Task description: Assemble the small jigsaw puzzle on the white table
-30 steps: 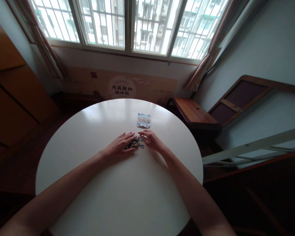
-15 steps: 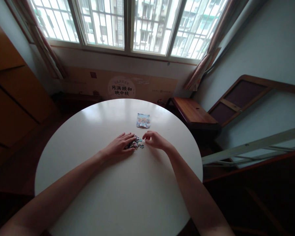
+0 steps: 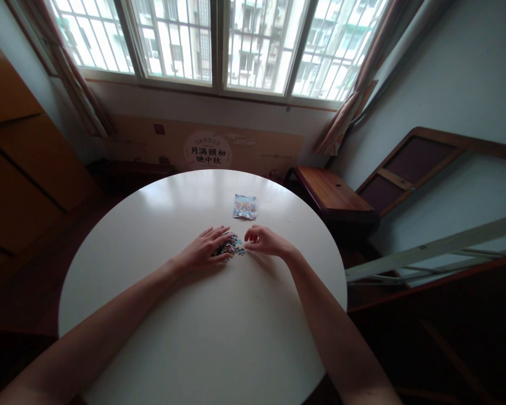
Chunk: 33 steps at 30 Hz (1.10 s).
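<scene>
A small heap of jigsaw puzzle pieces [image 3: 233, 246] lies on the white round table [image 3: 202, 337]. My left hand [image 3: 202, 247] rests flat with fingers spread over the heap's left side, hiding part of it. Just right of the heap, my right hand [image 3: 266, 241] hovers or rests with loosely curled fingers, a gap showing between the fingers and the thumb. Nothing is visible in it. Beyond the hands lies a small square printed packet or picture sheet [image 3: 244, 207], flat on the tabletop.
A wooden bench or stool [image 3: 331, 188] stands behind the table at the right. Printed cardboard [image 3: 253, 146] lines the wall under the barred window [image 3: 172, 39]. An orange-brown cabinet [image 3: 21, 169] is at the left, and a pale metal rail [image 3: 438, 247] at the right.
My left hand has shifted slightly, and a little more of the heap shows. The right hand's fingers have curled a bit lower beside the pieces. The view has moved slightly.
</scene>
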Motion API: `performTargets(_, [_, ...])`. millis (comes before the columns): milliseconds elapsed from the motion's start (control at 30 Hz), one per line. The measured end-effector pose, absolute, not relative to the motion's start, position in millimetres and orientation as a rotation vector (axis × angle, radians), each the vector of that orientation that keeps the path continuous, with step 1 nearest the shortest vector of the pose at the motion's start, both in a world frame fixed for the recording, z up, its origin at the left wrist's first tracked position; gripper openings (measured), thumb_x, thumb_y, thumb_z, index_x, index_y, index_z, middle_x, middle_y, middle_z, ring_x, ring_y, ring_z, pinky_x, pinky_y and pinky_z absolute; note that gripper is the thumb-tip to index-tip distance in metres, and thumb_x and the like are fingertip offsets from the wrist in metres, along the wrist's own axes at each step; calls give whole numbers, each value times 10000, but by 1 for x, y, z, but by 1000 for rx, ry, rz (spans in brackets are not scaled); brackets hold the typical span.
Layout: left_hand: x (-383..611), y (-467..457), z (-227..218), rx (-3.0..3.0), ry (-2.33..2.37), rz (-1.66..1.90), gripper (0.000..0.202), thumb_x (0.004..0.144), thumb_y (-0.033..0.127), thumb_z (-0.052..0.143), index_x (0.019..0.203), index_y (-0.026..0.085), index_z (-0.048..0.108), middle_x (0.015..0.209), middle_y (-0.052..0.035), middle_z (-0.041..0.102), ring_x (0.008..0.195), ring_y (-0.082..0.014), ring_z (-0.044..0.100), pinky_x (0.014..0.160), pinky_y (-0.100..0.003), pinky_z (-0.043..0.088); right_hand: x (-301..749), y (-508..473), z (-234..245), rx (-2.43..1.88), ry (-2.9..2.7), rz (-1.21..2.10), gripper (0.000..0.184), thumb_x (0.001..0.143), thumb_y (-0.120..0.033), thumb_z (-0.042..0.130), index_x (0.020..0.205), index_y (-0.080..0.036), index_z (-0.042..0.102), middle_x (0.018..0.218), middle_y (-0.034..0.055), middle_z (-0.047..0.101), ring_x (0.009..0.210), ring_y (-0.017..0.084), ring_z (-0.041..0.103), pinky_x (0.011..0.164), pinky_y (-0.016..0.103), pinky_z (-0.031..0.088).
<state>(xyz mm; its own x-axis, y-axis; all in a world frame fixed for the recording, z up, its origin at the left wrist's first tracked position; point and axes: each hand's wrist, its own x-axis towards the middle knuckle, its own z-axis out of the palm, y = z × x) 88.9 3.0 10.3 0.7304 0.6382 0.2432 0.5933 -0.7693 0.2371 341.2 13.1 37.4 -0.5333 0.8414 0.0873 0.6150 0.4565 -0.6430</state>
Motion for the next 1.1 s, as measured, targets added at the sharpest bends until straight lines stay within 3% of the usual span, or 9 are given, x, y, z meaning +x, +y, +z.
performTargets(167, [89,4,13,2836,969,490,567,897,508,466,1399,252,403,1521,-80,290,1401,-277,256,1142,-479,228,342,18,33,-1141,-2360,831,143,775,-190,632,874,-154,727,824,41,586,663,102,567,654,226,471])
performTargets(333, [102,1,19,2828,1111,587,585,876,533,481,1382,244,429,1522,-87,285,1405,-314,225,1129,-524,212,351,29,22,-1245,-2178,626,154,800,-137,581,850,-141,726,830,51,606,662,105,563,681,245,468])
performTargets(500, [126,-7,15,2830,1110,545,526,837,522,550,1289,253,537,1446,-101,417,1341,-336,350,1086,-547,268,361,36,11,-1328,-2062,538,145,803,-156,584,848,-133,720,823,50,605,678,111,554,686,244,452])
performTargets(633, [135,-7,10,2829,984,627,286,909,377,489,1125,285,652,1284,-59,588,1191,-254,532,1015,-453,384,362,37,7,-1333,-2039,561,151,802,-167,580,847,-133,719,824,49,601,676,111,549,682,242,446])
performTargets(800, [116,5,10,2812,969,675,256,925,287,461,1041,250,687,1143,-54,670,1035,-213,625,935,-385,451,362,38,4,-1314,-2030,576,160,797,-174,571,851,-133,716,820,45,597,688,112,546,684,241,439])
performTargets(967, [74,13,20,2727,1020,752,374,884,430,530,1190,230,610,1284,-92,582,1150,-235,559,985,-395,430,364,39,5,-1291,-2028,590,175,787,-165,557,854,-125,713,832,54,607,712,127,558,692,253,439])
performTargets(1100, [49,8,28,2776,985,626,460,789,484,640,1190,260,608,1239,-83,593,1104,-252,572,960,-423,437,363,38,6,-1289,-2034,586,167,790,-149,552,843,-124,708,832,56,614,708,125,563,693,254,439])
